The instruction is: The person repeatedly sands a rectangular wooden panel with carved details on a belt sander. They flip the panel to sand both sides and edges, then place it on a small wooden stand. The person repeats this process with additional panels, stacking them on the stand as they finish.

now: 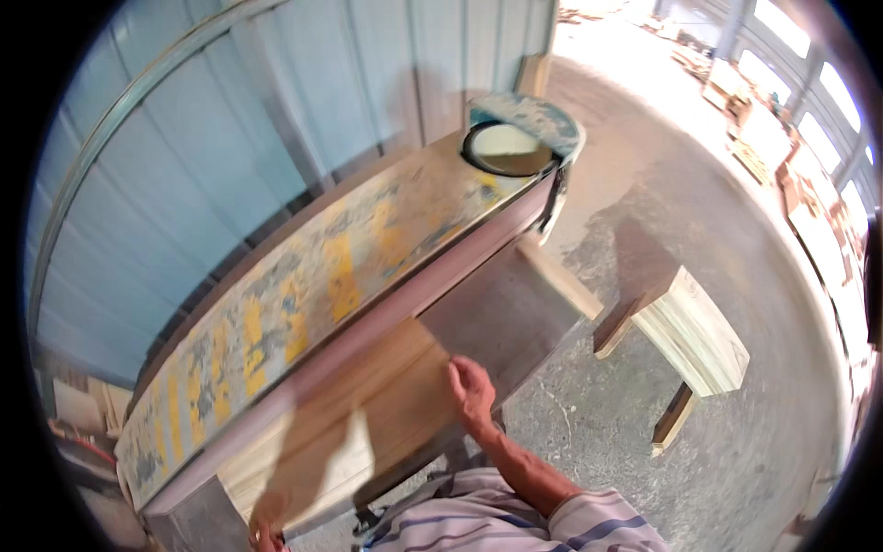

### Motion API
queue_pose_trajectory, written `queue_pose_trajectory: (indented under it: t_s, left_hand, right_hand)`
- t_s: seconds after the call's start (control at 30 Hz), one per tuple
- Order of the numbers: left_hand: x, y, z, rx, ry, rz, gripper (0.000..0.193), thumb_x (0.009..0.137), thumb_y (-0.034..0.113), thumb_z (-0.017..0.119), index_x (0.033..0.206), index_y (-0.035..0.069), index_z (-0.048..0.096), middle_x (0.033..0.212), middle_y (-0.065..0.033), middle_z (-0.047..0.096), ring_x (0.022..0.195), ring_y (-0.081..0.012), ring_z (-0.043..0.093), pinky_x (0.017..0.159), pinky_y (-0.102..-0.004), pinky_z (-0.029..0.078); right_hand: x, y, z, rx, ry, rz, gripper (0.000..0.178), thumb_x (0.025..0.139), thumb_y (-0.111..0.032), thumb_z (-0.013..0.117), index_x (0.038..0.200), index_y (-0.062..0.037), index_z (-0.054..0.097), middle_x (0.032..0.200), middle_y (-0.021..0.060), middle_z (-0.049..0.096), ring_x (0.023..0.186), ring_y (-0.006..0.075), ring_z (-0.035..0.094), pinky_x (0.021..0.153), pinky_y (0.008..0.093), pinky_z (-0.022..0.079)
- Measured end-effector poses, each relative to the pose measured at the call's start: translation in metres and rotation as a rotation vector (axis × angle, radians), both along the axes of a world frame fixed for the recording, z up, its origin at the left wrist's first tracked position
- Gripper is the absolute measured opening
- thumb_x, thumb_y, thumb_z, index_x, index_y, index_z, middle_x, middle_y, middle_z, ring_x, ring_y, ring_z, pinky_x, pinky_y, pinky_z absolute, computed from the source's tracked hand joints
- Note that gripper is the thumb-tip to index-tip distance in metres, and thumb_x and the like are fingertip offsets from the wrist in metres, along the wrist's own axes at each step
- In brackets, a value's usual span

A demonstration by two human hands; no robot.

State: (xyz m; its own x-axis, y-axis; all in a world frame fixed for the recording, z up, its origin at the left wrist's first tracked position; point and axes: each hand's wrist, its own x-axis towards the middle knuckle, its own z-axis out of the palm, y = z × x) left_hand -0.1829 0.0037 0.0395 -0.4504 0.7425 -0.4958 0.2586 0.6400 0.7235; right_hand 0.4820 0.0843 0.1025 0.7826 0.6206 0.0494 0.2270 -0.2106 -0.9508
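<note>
A wide, flat wooden board (395,377) lies on the dark metal table (501,308) of a long sanding machine. Its far long edge sits at the reddish sanding belt (492,230), though whether they touch I cannot tell. My right hand (472,391) grips the board's right end, its fingers curled at the near corner. At the left end, low in the picture, my left hand (265,535) holds the near corner, partly cut off and shadowed. Shadows fall across the board's left half.
The machine's worn, yellow-striped top cover (303,294) runs behind the belt, with a round drum opening (509,149) at its far end. A wooden strip (561,276) edges the table's right end. Stacked boards (694,336) rest on wooden legs to the right. Blue panelled wall (212,138) stands behind.
</note>
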Motion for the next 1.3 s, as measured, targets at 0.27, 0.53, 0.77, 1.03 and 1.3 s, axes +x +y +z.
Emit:
queue_pose_trajectory:
  t_s: [0.27,0.53,0.77,1.03,1.3]
  left_hand:
    - [0.147,0.029,0.007,0.153,-0.034,0.209,0.037,0.086,0.033,0.062,0.103,0.001,0.058,0.076,-0.01,0.061,0.063,-0.0151,0.056,0.053,-0.0273,0.045]
    - [0.195,0.023,-0.027,0.232,-0.127,0.19,0.033,0.084,0.029,0.063,0.099,0.001,0.058,0.07,-0.0082,0.059,0.059,-0.0133,0.054,0.05,-0.0254,0.043]
    - [0.205,0.021,-0.028,0.249,-0.125,0.207,0.032,0.083,0.028,0.065,0.1,0.002,0.057,0.066,-0.0066,0.057,0.054,-0.0119,0.051,0.046,-0.0241,0.04]
    - [0.22,0.042,-0.006,0.201,-0.074,0.235,0.039,0.08,0.031,0.068,0.106,0.006,0.053,0.062,-0.0045,0.054,0.047,-0.0104,0.045,0.04,-0.0231,0.034]
    - [0.207,0.047,0.009,0.172,-0.041,0.272,0.047,0.078,0.033,0.07,0.112,0.01,0.049,0.058,-0.0025,0.051,0.039,-0.009,0.04,0.035,-0.0221,0.028]
  right_hand:
    - [0.039,0.004,0.013,-0.115,0.124,-0.206,0.031,0.082,-0.041,0.06,0.094,-0.013,0.069,0.093,0.0065,0.066,0.092,0.0221,0.061,0.083,0.0314,0.045]
    - [0.126,0.015,-0.003,-0.094,0.151,-0.341,0.041,0.082,-0.049,0.057,0.093,-0.0112,0.069,0.086,0.0095,0.067,0.083,0.0246,0.064,0.077,0.0328,0.047]
    - [0.167,0.017,-0.002,-0.128,0.187,-0.349,0.041,0.083,-0.05,0.057,0.091,-0.011,0.069,0.081,0.0066,0.068,0.077,0.0196,0.064,0.072,0.0308,0.047]
    - [0.131,0.013,-0.013,-0.138,0.151,-0.249,0.043,0.082,-0.051,0.056,0.096,-0.0124,0.069,0.087,0.0083,0.068,0.085,0.0237,0.064,0.079,0.0329,0.047]
    - [0.06,0.004,0.006,-0.072,0.238,-0.138,0.037,0.082,-0.043,0.059,0.096,-0.0103,0.068,0.089,0.0085,0.067,0.085,0.022,0.064,0.079,0.0312,0.047]
